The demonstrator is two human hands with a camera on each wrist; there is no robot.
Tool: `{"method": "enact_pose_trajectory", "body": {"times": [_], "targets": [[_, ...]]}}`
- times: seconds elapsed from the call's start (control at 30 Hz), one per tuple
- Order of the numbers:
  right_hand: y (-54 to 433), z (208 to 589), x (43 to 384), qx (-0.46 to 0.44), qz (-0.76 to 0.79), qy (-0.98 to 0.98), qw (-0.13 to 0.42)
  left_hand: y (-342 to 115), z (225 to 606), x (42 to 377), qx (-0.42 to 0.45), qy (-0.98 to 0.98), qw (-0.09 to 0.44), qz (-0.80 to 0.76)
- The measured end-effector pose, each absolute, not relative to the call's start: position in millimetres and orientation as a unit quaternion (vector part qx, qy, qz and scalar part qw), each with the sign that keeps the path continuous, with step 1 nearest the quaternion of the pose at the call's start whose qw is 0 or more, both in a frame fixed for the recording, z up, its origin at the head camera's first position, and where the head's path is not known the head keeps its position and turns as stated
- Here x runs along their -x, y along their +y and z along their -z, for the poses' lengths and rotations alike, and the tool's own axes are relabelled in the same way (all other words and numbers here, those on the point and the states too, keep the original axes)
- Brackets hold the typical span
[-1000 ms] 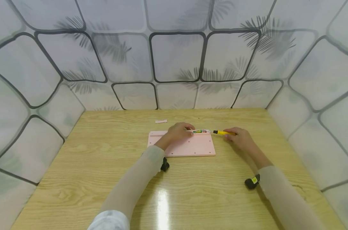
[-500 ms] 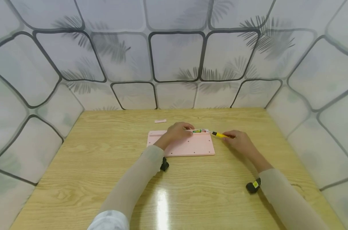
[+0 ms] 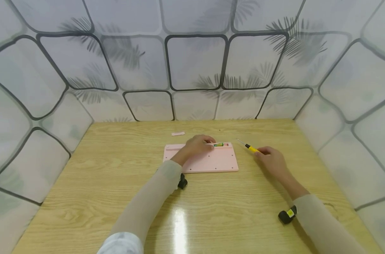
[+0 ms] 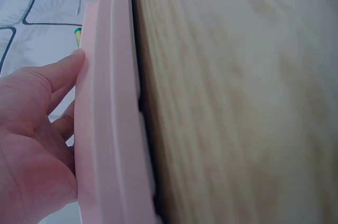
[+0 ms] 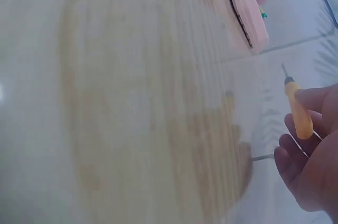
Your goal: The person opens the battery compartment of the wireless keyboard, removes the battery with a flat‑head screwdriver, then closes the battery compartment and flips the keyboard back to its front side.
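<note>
A pink keyboard (image 3: pixel 222 160) lies face down on the table, its screw-dotted back upward and its raised ridge at the far side. My left hand (image 3: pixel 197 144) grips that ridge, thumb on the near side and fingers over the far edge. Just right of the thumb, a green battery (image 3: pixel 218 144) shows in the open battery slot. To the right of the keyboard, my right hand (image 3: pixel 273 159) holds a screwdriver (image 5: pixel 300 110) by its yellow handle between thumb and fingers. Its thin metal tip points away to the upper left, apart from the keyboard.
A small pink battery cover (image 3: pixel 178 133) lies on the wooden table (image 3: pixel 132 183) behind the keyboard. Patterned wall panels (image 3: pixel 195 63) enclose the table at the back and both sides. Each wrist wears a black camera (image 3: pixel 287 215).
The screwdriver's tip has left the battery slot, and my right hand has drawn back to the right and nearer with it. My left hand and the keyboard stay in place.
</note>
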State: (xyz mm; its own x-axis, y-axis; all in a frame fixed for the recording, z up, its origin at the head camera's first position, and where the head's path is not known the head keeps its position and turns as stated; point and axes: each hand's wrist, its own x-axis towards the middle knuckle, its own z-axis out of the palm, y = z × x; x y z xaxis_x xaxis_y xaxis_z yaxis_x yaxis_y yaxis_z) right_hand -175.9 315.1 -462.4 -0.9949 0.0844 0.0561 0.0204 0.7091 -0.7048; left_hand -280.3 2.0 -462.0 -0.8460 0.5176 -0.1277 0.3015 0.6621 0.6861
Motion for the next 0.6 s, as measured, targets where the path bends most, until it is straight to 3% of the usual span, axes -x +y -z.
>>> {"method": "enact_pose_trajectory", "body": {"times": [0.6], "targets": [[355.6, 478.7, 145.2, 0.156, -0.396, -0.901, 0.086, 2.8, 460.5, 278.2, -0.233, 0.898, 0.151, -0.341]]}}
